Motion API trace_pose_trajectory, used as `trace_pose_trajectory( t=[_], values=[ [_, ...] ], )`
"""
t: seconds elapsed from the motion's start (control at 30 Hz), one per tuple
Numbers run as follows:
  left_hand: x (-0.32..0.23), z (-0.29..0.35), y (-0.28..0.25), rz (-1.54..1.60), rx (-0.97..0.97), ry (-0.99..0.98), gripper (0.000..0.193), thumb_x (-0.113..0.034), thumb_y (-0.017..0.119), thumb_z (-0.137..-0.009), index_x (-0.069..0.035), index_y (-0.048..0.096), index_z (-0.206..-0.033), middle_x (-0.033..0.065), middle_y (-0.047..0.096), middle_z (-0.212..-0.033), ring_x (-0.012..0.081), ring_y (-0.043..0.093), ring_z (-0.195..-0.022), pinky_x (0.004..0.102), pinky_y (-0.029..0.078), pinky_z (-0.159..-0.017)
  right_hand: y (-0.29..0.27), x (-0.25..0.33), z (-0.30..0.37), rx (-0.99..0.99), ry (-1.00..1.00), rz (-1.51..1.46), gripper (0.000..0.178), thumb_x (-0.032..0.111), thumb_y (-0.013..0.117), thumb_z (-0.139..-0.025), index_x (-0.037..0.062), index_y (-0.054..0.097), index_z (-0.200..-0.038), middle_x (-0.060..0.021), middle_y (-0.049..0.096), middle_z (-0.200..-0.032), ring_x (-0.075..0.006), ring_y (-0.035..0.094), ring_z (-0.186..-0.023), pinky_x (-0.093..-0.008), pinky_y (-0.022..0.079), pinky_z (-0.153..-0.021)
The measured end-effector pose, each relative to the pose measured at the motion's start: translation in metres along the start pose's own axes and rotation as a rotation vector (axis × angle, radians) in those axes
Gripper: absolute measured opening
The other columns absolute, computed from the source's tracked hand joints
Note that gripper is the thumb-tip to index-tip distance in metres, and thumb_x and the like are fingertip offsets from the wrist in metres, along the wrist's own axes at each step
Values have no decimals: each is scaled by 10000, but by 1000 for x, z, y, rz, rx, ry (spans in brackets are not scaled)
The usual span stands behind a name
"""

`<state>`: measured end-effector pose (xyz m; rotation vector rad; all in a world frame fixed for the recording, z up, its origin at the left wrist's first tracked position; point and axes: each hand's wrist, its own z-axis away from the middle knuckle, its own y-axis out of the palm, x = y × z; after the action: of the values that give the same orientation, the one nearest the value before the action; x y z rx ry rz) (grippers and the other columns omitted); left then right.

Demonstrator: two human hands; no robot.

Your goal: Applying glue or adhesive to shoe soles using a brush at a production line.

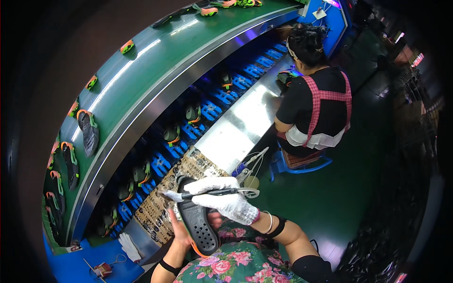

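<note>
My bare left hand (179,231) is closed around a black shoe sole (203,230) with an orange edge and several holes near its lower end. Fingertips of that hand show on the sole's far side. In a white knitted glove, my right hand (231,205) grips a black-handled brush (218,192) with a thin clear tube at its rear. The pale bristles (173,195) point left, over the upper part of the sole; whether they touch it I cannot tell. Below the hands lies a floral apron (226,269) on my lap.
A stained, printed board (158,219) covers the bench beside a metal top (245,113). Blue racks (160,162) hold several shoes beyond it. More soles (88,134) ride the green conveyor (141,70). A co-worker (325,99) sits ahead on a blue stool (302,165). A white glove (129,246) lies lower left.
</note>
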<state>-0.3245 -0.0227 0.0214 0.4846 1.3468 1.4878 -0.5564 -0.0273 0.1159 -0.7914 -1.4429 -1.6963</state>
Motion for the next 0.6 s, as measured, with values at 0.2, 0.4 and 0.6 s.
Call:
trace_pose_trajectory(
  t=[0.2,0.4,0.6],
  values=[
    [-9,-22,32,23,-198,160,1122,-967,155,-835,-48,546,-1347,196,672,-977,313,668,-772,477,577,-768,-4,11,1,42,43,-2,225,-10,763,-874,-46,756,-1095,-107,755,-942,-146,711,-735,-276,593,-676],
    [-26,-50,41,165,-280,512,775,-716,380,-1017,-155,438,-1548,72,520,-1526,293,532,-1361,466,423,-1164,3,24,-16,48,-621,424,153,-44,795,-775,-10,769,-921,-148,787,-996,-234,747,-894,-357,580,-821],
    [-31,-62,74,378,121,525,851,-771,282,-1003,-151,410,-1572,90,489,-1555,288,504,-1389,471,402,-1176,4,35,-27,48,-834,763,184,-9,794,-781,25,778,-961,-144,786,-1004,-257,755,-892,-361,576,-823]
  ],
)
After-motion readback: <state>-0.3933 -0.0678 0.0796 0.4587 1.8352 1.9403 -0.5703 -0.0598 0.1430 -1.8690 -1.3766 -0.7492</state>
